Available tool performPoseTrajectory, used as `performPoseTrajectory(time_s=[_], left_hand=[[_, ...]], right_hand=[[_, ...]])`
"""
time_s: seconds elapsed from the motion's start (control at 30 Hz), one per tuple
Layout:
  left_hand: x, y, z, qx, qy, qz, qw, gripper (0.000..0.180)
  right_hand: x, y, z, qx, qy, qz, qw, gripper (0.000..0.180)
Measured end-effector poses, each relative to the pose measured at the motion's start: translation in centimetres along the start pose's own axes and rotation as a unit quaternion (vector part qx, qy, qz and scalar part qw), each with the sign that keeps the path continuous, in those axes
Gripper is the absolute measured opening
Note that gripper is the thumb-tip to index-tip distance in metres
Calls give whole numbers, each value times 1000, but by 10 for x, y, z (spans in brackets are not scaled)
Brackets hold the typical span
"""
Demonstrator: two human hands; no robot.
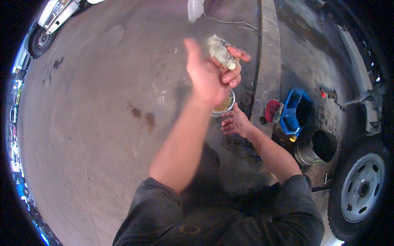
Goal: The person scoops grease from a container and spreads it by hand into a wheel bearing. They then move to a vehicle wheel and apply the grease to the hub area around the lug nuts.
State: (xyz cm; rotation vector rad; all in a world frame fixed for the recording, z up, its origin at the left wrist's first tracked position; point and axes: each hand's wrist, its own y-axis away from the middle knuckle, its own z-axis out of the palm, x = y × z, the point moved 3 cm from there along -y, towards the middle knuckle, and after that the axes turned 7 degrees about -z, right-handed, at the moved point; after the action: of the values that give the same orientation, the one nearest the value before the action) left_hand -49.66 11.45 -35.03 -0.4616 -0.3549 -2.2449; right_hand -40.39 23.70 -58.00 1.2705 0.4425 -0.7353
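My left hand (208,80) is raised palm up in the middle of the view, thumb spread and fingers curled. A glistening pale-yellow lump of grease (221,51) sits in its fingers; whether anything is inside the lump cannot be seen. Partly hidden behind the left wrist is a round open tin (233,98) with a yellowish substance inside. Beside the tin's near right rim, my right hand (236,123) has its fingers apart and nothing in them. Whether it touches the rim I cannot tell.
To the right, past a raised concrete strip (269,53), are a red cloth-like item (272,110), a blue plastic container (290,117) and a dark bucket (305,149). A vehicle wheel (363,188) stands at the lower right. Another vehicle (57,18) is at the far left.
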Motion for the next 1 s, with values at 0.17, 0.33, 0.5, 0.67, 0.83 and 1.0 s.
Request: performPoseTrajectory(time_s=[0.17,0.33,0.5,0.67,0.83,1.0], left_hand=[[2,3,1,-1,0,18,1000,94],[-5,-5,3,-14,-1,16,1000,93],[-6,-3,2,-13,-3,24,1000,93],[1,4,-12,1,-6,17,1000,92],[-6,0,-7,-11,6,13,1000,91],[-1,5,-4,-1,-11,5,1000,92]], right_hand=[[-25,-10,12,25,786,-302,539,42],[-20,-66,8,17,915,-258,309,37],[-37,-58,5,-19,619,-608,496,35],[-26,-2,28,-113,510,-321,790,28],[28,-43,30,-78,-374,-32,923,33],[34,-7,52,0,-524,-77,848,43]])
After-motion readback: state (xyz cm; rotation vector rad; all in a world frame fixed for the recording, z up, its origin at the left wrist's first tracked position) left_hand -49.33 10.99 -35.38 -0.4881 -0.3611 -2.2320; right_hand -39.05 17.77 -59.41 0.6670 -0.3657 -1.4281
